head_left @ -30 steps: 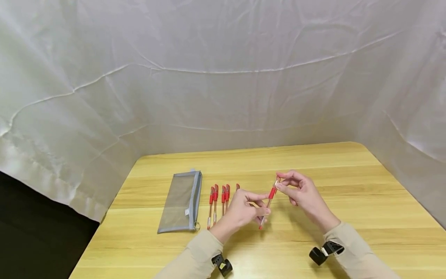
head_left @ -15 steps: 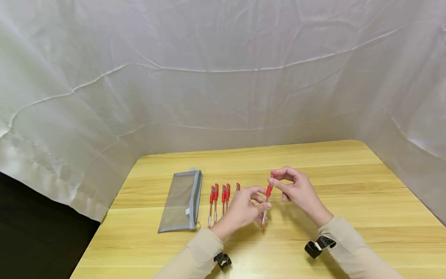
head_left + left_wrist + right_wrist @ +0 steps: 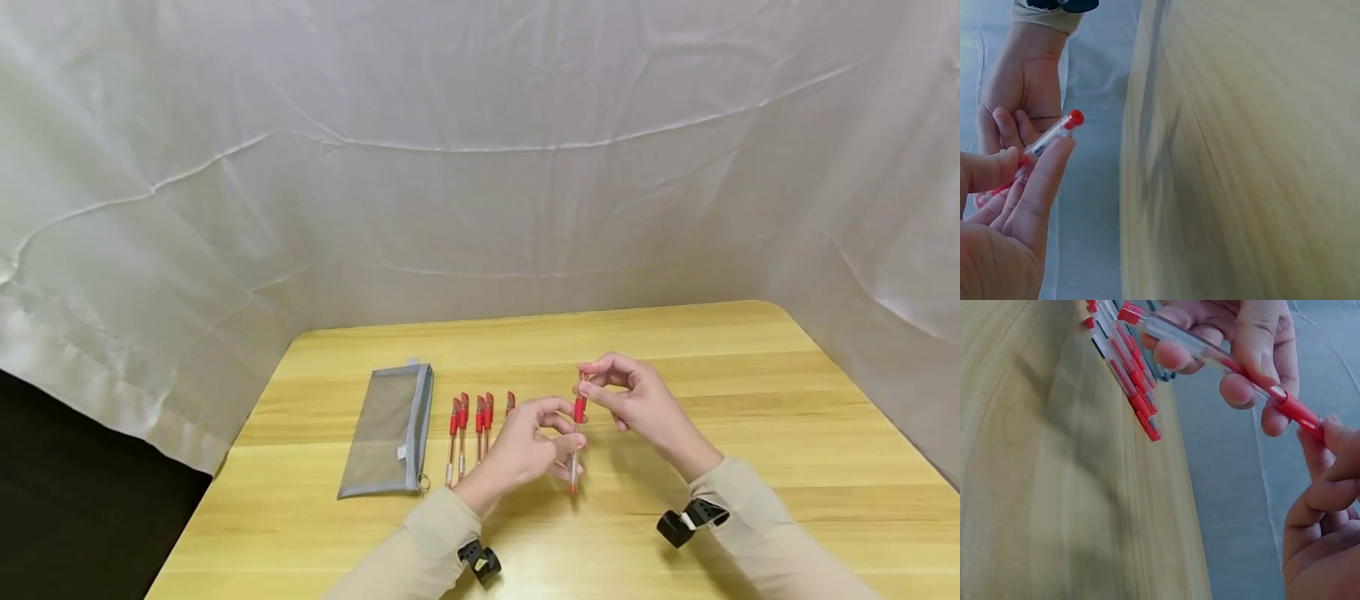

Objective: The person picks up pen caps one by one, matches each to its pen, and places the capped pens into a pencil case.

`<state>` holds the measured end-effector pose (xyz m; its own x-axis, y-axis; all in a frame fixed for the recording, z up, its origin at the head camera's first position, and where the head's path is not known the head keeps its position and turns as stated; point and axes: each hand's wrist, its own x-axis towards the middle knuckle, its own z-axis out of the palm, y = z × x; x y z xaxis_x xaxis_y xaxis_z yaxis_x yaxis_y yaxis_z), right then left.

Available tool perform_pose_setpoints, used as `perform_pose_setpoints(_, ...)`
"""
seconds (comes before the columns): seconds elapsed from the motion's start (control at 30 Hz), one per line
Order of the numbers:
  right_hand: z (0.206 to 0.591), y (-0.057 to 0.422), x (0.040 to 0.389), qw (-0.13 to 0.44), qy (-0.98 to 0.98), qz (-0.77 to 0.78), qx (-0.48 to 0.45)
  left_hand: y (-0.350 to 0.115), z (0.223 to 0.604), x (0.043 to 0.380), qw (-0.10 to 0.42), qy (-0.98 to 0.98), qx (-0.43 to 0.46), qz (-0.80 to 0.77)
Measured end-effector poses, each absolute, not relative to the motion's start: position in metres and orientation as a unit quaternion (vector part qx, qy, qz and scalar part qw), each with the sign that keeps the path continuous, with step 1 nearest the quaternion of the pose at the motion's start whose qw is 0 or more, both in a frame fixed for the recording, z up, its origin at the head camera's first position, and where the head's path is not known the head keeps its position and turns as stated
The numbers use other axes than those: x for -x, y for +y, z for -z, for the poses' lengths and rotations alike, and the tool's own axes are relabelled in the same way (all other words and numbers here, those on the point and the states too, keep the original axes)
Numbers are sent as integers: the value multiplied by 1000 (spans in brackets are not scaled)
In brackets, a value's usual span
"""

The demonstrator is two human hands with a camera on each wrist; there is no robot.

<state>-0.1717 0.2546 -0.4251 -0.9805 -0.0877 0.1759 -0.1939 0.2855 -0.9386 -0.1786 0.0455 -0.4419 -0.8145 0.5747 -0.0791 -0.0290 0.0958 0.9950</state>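
Observation:
Between my hands is a red gel pen (image 3: 579, 408) with a clear barrel, standing nearly upright in the head view. My left hand (image 3: 525, 446) pinches the barrel between thumb and fingers. At the top, my right hand (image 3: 645, 408) grips the cap end with thumb and index finger. The right wrist view shows the pen's red grip (image 3: 1297, 412) running into the right fingertips, which hide the cap. In the left wrist view, the red end plug (image 3: 1075, 117) points up toward the camera.
Several similar red pens (image 3: 462, 425) lie side by side left of my left hand, which partly covers some. Further left lies a grey mesh zip pouch (image 3: 378, 433) with a ring on its zipper. All rest on a wooden table (image 3: 780, 417) backed by pale fabric (image 3: 480, 217).
The pen has swung from a slant to nearly upright. My right hand has shifted a little left with the cap end, while my left hand stays almost in place.

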Motion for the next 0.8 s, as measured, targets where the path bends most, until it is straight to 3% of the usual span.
perform_pose_setpoints(0.8, 443, 255, 188, -61, -815, -571, -71, 18, 440, 183, 256, 767, -219, -546)
